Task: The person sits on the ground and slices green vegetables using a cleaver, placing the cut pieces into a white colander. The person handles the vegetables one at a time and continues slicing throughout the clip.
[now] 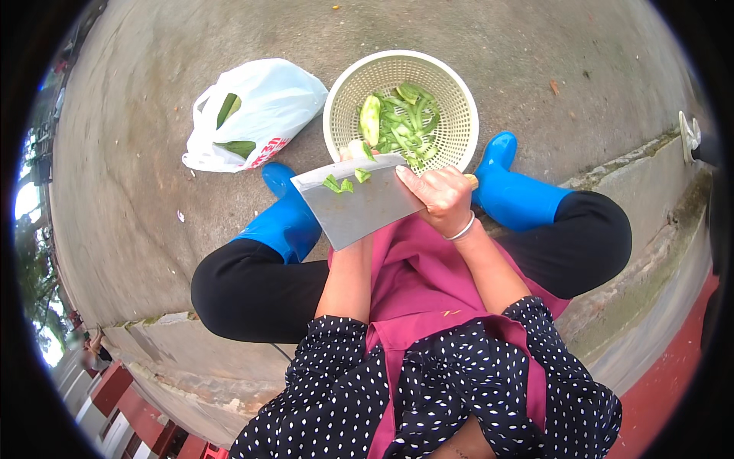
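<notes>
My right hand (443,197) is closed round the handle of a wide cleaver (371,208), its thumb pressed along the blade. Bits of green peel (336,185) cling to the flat of the steel. Behind the blade, my left hand (345,155) is mostly hidden; a pale peeled vegetable (358,148) shows just above the blade's upper edge, apparently in its grip. A cream plastic colander (336,115) stands just beyond the cleaver. Inside it lie a light green peeled vegetable (370,120) and a heap of green peel strips (413,126).
Left of the colander, a white plastic bag (260,99) holds long green vegetables (228,109). My blue boots (508,195) flank the colander on the concrete ground (153,99). I sit on a low concrete ledge (206,359). Another person's shoe (690,138) is at far right.
</notes>
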Motion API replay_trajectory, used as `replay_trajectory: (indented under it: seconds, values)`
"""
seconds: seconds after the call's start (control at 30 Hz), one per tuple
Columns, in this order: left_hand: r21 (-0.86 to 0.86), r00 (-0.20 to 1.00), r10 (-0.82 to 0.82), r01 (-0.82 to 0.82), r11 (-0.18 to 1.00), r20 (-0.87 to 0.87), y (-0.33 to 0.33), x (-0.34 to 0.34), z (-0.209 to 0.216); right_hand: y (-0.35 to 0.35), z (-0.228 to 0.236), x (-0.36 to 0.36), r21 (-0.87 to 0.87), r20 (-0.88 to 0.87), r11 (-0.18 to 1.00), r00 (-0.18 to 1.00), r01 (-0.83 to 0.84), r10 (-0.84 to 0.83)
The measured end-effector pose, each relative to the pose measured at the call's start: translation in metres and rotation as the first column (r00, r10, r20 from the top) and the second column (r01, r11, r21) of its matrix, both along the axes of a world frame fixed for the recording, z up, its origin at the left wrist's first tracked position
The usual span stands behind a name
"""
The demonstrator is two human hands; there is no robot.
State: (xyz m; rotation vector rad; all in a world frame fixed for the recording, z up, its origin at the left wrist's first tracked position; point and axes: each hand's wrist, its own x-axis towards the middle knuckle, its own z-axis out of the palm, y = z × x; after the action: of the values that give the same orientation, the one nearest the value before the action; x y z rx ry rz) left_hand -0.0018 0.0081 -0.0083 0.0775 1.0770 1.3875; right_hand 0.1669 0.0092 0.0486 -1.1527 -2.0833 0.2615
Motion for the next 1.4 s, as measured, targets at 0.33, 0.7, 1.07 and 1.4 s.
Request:
replay_trajectory:
  seconds: [0.33,0.7,1.07,1.4]
  values:
    - [-0.116,0.996,-0.055,0.047,0.992,-0.064,0.019,0.001,0.029,0.003,-0.031,0.012,-0.251,0.013,0.922,0.954,0.294,-0.301]
    - [-0.126,0.979,0.047,-0.022,0.992,0.197,0.028,-0.010,0.011,-0.011,0.026,-0.007,0.001,-0.068,0.988,0.986,-0.153,0.153]
    - [-0.102,0.967,0.042,-0.017,0.995,0.252,0.024,-0.003,0.009,-0.014,0.026,-0.010,0.003,-0.064,0.986,0.984,-0.169,0.169]
    - [-0.182,0.911,-0.045,0.130,0.975,0.409,0.023,-0.008,0.012,-0.015,0.024,-0.010,0.012,-0.038,0.990,0.989,-0.139,0.140]
